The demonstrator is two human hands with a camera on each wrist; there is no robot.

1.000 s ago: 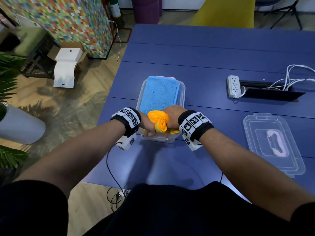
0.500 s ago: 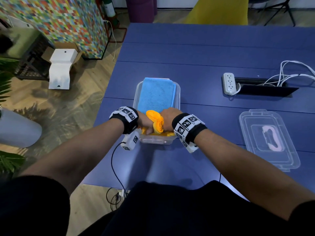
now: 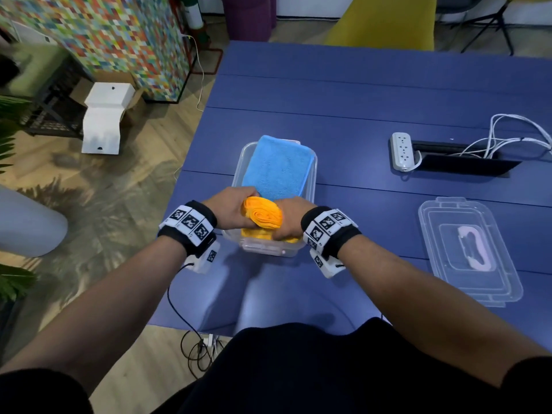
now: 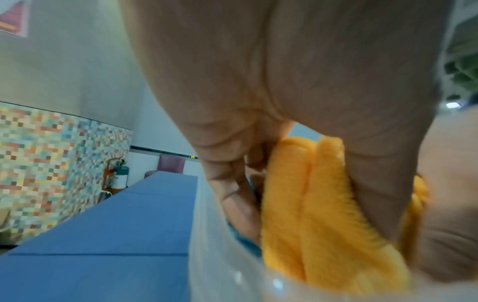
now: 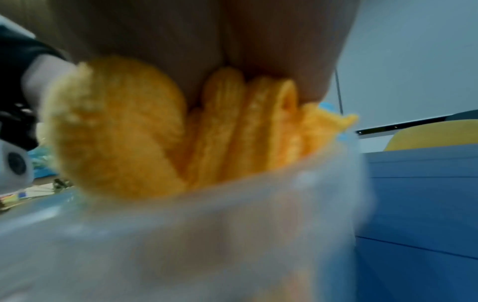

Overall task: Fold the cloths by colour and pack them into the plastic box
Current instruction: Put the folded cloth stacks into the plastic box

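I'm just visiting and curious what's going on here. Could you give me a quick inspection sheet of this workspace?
Surface: blue table, made of panels.
Job's things: clear plastic box near the table's front edge; folded blue cloth in its far part; orange cloth, folded into a bundle, at its near end.
Clutter: box lid lying to the right.
Grippers: left hand and right hand both grip the orange cloth.
Cables: white power strip with white cables; more cables on the floor.
Surroundings: yellow chair, multicoloured panel, plants, wooden floor.
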